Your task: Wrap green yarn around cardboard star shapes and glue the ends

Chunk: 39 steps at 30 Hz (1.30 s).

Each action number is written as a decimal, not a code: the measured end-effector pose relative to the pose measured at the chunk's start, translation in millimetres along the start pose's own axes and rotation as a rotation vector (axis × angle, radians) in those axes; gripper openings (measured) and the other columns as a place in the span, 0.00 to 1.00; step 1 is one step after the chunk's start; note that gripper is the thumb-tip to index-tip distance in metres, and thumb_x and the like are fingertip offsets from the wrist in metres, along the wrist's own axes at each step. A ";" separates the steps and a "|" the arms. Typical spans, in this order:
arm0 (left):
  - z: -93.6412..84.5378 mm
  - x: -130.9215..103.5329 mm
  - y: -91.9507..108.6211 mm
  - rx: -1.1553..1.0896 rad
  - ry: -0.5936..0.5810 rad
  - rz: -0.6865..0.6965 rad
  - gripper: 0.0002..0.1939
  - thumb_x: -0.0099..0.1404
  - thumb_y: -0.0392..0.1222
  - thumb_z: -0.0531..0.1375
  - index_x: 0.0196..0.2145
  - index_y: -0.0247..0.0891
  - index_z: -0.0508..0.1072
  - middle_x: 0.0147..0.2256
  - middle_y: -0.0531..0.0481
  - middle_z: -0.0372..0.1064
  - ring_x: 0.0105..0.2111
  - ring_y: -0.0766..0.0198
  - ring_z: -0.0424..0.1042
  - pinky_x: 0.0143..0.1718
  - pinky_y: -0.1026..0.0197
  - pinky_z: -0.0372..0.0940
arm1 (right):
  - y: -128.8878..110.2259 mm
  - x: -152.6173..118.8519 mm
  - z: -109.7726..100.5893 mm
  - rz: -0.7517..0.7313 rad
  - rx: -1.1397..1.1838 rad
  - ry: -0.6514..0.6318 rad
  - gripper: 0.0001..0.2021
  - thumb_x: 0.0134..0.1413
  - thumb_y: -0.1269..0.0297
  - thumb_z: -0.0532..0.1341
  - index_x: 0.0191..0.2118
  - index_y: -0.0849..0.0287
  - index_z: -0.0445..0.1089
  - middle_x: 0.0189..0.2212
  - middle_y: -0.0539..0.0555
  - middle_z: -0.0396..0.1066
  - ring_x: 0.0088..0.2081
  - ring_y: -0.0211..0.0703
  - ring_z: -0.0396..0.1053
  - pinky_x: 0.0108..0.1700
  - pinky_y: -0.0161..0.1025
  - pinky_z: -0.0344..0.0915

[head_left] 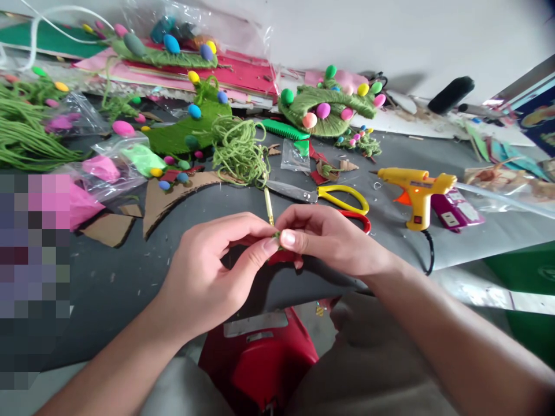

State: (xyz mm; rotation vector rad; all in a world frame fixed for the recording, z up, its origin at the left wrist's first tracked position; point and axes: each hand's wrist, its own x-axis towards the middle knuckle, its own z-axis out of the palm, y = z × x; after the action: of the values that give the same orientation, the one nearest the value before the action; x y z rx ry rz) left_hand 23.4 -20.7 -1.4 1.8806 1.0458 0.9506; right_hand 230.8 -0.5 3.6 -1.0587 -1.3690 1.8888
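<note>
My left hand and my right hand meet over the near part of the table, thumbs and fingertips pinched together. Between them is a small green piece, mostly hidden by the fingers; it looks like yarn. Under the fingertips shows something red. Just beyond lie scissors with yellow and red handles and a thin pale stick. A tangle of green yarn sits farther back, beside a green felt piece with coloured balls.
A yellow hot glue gun stands at right by a purple power block. Yarn-wrapped shapes with coloured balls, including a green wreath, line the back. Cardboard scraps and plastic bags lie at left. A red stool is below.
</note>
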 end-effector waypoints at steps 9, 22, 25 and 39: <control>-0.5 4.4 0.5 -0.021 -0.020 -0.059 0.04 0.70 0.38 0.62 0.36 0.43 0.77 0.33 0.59 0.74 0.30 0.72 0.71 0.33 0.71 0.65 | -1.9 1.3 -6.6 0.033 0.038 -0.079 0.14 0.58 0.54 0.69 0.38 0.61 0.73 0.29 0.48 0.71 0.29 0.31 0.67 0.32 0.29 0.68; -4.8 6.4 5.3 -0.087 -0.041 -0.151 0.04 0.68 0.41 0.63 0.36 0.42 0.79 0.32 0.56 0.77 0.31 0.67 0.75 0.30 0.69 0.68 | 0.7 5.4 -14.9 0.052 0.087 -0.188 0.15 0.60 0.54 0.68 0.41 0.62 0.73 0.32 0.49 0.71 0.30 0.32 0.67 0.34 0.31 0.67; -5.0 5.7 4.7 -0.084 -0.029 -0.155 0.04 0.68 0.41 0.63 0.37 0.42 0.79 0.33 0.54 0.78 0.32 0.65 0.76 0.31 0.67 0.70 | 1.2 5.4 -16.6 0.039 0.115 -0.213 0.14 0.61 0.55 0.67 0.42 0.62 0.73 0.33 0.50 0.71 0.31 0.32 0.67 0.35 0.31 0.66; -3.5 6.6 3.9 -0.150 0.053 -0.218 0.07 0.66 0.45 0.66 0.40 0.42 0.80 0.39 0.51 0.81 0.36 0.61 0.79 0.36 0.65 0.74 | 1.7 -7.5 -11.1 -0.184 -0.081 0.213 0.17 0.67 0.50 0.60 0.36 0.59 0.76 0.32 0.52 0.73 0.33 0.36 0.70 0.37 0.35 0.67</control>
State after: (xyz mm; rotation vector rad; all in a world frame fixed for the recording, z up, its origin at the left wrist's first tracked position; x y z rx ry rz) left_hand 24.1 -15.3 5.1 1.5913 1.1520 0.9276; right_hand 244.2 -1.6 2.2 -1.0984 -1.3775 1.5531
